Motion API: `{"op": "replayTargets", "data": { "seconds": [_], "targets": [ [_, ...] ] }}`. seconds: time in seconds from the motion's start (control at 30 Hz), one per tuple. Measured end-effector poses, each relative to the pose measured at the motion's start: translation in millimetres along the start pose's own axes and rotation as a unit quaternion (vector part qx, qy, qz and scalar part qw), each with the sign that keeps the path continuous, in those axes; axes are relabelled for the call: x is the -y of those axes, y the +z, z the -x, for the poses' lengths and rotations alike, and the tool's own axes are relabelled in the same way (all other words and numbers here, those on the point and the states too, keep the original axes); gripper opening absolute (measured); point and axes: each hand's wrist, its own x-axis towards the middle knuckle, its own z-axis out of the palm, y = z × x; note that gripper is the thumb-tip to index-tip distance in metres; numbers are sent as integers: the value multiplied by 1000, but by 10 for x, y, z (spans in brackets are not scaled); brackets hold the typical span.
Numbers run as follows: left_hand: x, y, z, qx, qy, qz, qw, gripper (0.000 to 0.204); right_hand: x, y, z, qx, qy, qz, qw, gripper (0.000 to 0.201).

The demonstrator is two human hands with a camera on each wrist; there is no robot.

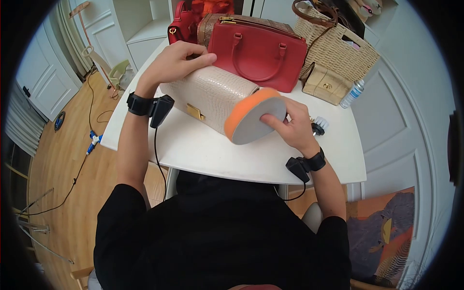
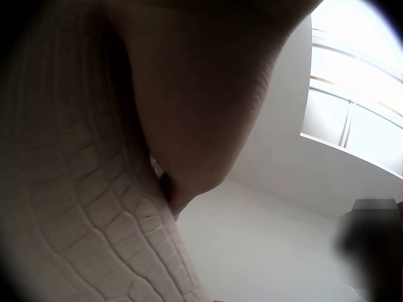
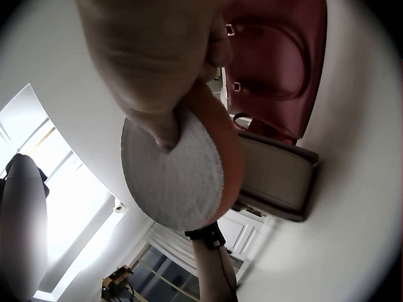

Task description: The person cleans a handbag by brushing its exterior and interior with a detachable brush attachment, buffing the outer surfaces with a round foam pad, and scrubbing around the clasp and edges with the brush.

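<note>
A white table [image 1: 333, 150] is bearing a red handbag [image 1: 258, 57], with a cream bag [image 1: 208, 92] sitting before it.
An orange-and-grey disc [image 1: 250, 121] is overlapping the cream bag's right end; the left hand [image 1: 176, 63] is resting on the bag's top, whether gripping I cannot tell; the right hand [image 1: 296, 126] is pinching the disc, its thumb pressing the grey face.

Looks like a room in a home. Has a wood floor [image 1: 63, 159], a white door [image 1: 46, 72] with a dark handle [image 1: 26, 90], and long, pale curtains [image 1: 24, 125] hanging down. Has a white cupboard [image 1: 146, 50] with an open shelf [image 1: 146, 32], too. Has a big gray and orange picture [image 1: 377, 232] standing low by the wall [image 1: 408, 58], and maybe a soft toy [image 1: 369, 7] at the back, near a straw bag [image 1: 329, 38]. Also has a white table [image 1: 193, 154] with handbags [image 1: 261, 58] on it.
</note>
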Motion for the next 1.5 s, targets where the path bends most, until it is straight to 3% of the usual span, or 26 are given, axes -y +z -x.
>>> {"op": "replayTargets", "data": {
  "seconds": [0.07,0.13,0.2,0.27,0.3,0.33,0.37,0.43,0.47,0.53,0.57,0.63,0.77,0.87,0.93,0.97,1.03,1.07,1.13,1.27,1.33,1.37,1.43,1.47,1.5],
  "targets": [
    [-18,48,-22,-63,-51,-69,994,34,-15,-25,-3,45,-7,15,999,31],
    [28,61,-31,-76,-45,-69,994,33,-59,-34,1,177,-3,74,981,31],
    [104,67,-52,-89,-38,-72,993,31,-47,-72,-22,197,15,73,978,31],
    [201,114,-68,-159,13,-59,986,27,-65,-66,-9,218,35,71,973,32],
    [244,134,-85,-159,12,-58,986,27,-115,-47,13,141,34,7,989,32],
    [286,151,-103,-208,-1,-57,977,27,-145,-37,22,63,32,-57,996,32],
    [330,171,-124,-256,-16,-56,965,28,-121,-22,21,65,33,-58,996,32],
    [462,191,-157,-269,-51,-55,960,29,-29,41,21,-99,136,-221,961,31],
    [483,194,-154,-282,-84,-54,954,31,-61,52,25,-97,136,-222,961,31],
    [521,200,-135,-281,-95,-43,954,33,-155,62,39,-4,180,-184,966,32],
    [525,199,-136,-278,-106,-31,954,34,-160,48,36,-4,179,-185,966,32],
    [558,176,-138,-267,-90,-28,959,33,-168,18,32,200,126,-20,971,34],
    [555,141,-116,-230,-39,-1,972,29,-132,35,33,227,105,4,968,35],
    [673,124,-130,-223,-11,7,975,31,-139,23,55,186,110,-77,973,34],
    [743,124,-146,-218,3,24,976,31,-10,5,45,35,153,-226,961,33],
    [747,127,-142,-213,17,40,976,31,-61,9,50,36,154,-225,961,33],
    [747,139,-139,-218,17,29,975,31,-234,23,27,-68,180,-221,956,33],
    [743,134,-140,-221,19,18,975,31,-265,23,3,-69,181,-222,956,33],
    [750,141,-135,-226,19,11,974,32,-312,-3,-19,-100,253,-193,943,36],
    [658,161,-125,-244,22,-39,969,35,-429,-103,-12,-84,276,-123,949,41],
    [591,154,-108,-236,6,-51,970,37,-616,-167,38,36,269,28,962,49],
    [554,149,-100,-230,-12,-63,971,38,-561,-179,45,37,269,28,962,49],
    [470,149,-90,-229,-29,-72,970,38,-398,-216,61,2,178,176,968,58],
    [431,151,-74,-228,-47,-81,969,39,-390,-259,67,5,175,176,969,58],
    [396,156,-56,-232,-50,-81,968,39,-412,-354,84,24,113,282,953,60]
  ]
}}
